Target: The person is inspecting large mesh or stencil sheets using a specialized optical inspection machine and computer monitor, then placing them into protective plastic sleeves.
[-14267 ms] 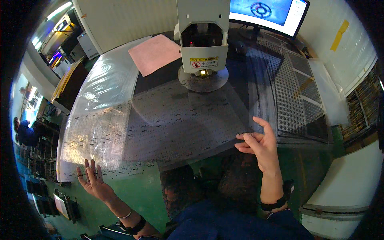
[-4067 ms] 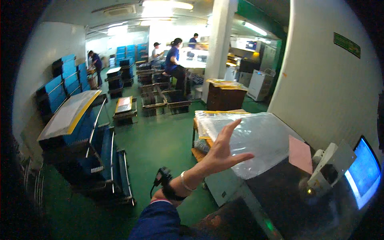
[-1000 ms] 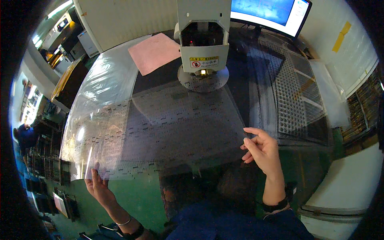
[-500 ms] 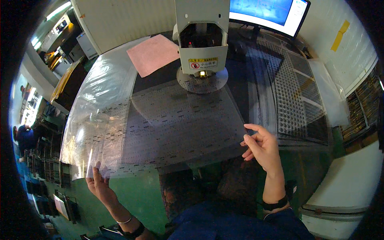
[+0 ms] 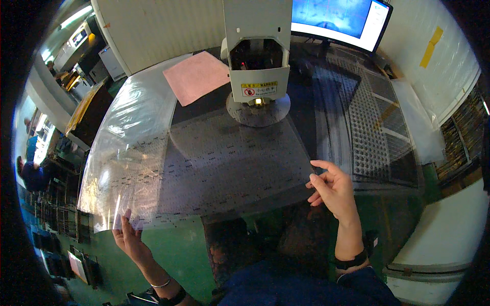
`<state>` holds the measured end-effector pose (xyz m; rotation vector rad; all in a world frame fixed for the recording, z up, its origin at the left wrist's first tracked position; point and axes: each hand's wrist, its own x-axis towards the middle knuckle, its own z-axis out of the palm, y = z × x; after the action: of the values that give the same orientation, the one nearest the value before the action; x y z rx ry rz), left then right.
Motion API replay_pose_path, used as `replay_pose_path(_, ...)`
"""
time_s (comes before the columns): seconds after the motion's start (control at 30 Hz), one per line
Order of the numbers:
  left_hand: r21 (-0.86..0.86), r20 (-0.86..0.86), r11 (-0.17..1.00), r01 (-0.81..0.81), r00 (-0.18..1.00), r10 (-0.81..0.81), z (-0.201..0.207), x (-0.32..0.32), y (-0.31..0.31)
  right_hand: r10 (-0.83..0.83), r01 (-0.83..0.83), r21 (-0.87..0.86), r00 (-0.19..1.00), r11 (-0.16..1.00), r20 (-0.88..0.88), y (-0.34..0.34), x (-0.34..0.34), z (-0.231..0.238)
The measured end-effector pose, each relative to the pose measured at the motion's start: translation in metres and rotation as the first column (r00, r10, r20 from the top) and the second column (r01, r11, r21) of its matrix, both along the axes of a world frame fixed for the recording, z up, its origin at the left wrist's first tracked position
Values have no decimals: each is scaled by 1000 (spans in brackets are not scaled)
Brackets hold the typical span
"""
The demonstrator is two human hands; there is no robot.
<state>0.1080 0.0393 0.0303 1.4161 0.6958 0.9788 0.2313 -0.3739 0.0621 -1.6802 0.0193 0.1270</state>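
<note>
A large clear film (image 5: 224,168) with rows of small dark marks spreads over the dark table and past its front edge. At the film's near left edge, my left hand (image 5: 131,238) pinches it, with fingers seen through the film. My right hand (image 5: 332,187) grips the film's right edge between thumb and fingers. The film's far part reaches under the head of a pale grey machine (image 5: 259,71), where a small lamp (image 5: 259,101) glows above a round plate (image 5: 242,115).
A pink square sheet (image 5: 196,77) lies left of the machine. More clear film (image 5: 138,97) covers the table's left side. A monitor (image 5: 337,23) stands at the back right. Perforated panels (image 5: 370,137) lie on the right. Racks (image 5: 66,214) stand at the left, where a person (image 5: 34,176) is visible.
The whole view has tipped slightly, so the table and machine sit a little lower. A dark curved shape now shows on the monitor. Both hands keep their hold on the film.
</note>
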Motion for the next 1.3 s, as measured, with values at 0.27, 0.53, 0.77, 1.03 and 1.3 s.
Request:
replay_pose_path(0.27,23,-42,999,39,998,-38,-9,4,7,-28,29,15,999,999,-34,-9,2,-5)
replay_pose_path(0.53,-41,86,995,-93,992,96,16,7,-14,27,-28,13,999,1000,36,-4,-1,1)
replay_pose_path(0.77,-8,126,997,-73,989,73,4,8,-8,62,-60,-37,996,998,69,-9,1,-6)
replay_pose_path(1.03,-29,161,998,54,986,-49,2,6,-11,53,-53,-14,998,999,28,-13,-1,-5)
replay_pose_path(1.3,-86,-38,992,-96,995,93,3,-5,13,129,-128,68,992,989,-12,-2,-6,-1)
